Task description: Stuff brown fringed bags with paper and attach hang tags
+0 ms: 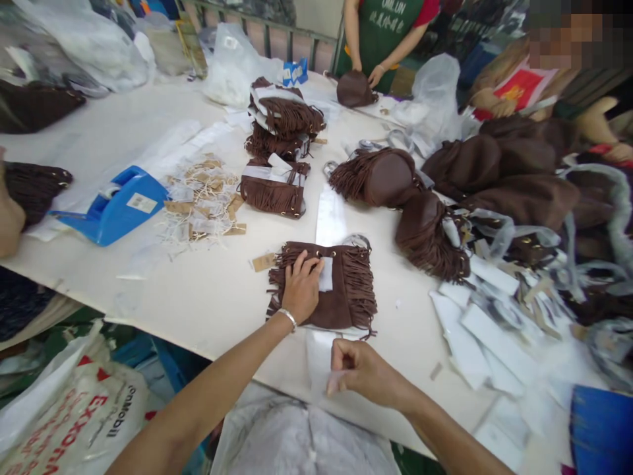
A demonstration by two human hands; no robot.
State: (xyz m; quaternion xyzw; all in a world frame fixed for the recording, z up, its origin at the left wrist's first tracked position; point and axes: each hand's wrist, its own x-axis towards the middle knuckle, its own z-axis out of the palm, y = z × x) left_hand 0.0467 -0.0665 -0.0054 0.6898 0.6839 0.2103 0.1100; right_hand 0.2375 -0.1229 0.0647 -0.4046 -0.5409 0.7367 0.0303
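Observation:
A brown fringed bag [341,297] lies flat in front of me, with metal eyelets along its top edge and a small pale slip [326,274] on its front. My left hand [301,290] rests on the bag's left half, fingers stretched and touching the slip's edge. A cardboard tag [264,262] sticks out beside the bag's upper left corner. Under the bag runs a white paper strip [318,359], showing above and below it. Near the table's front edge, my right hand [363,373] pinches the lower end of this thin white sheet between thumb and fingers.
Wrapped fringed bags [274,188] are stacked beyond. Strung tags [202,198] and a blue tape dispenser [116,204] lie left. Brown bags [514,171] and white packing pieces [494,336] crowd the right. Across the table, a person in a green apron [380,33] handles a brown bag [355,88].

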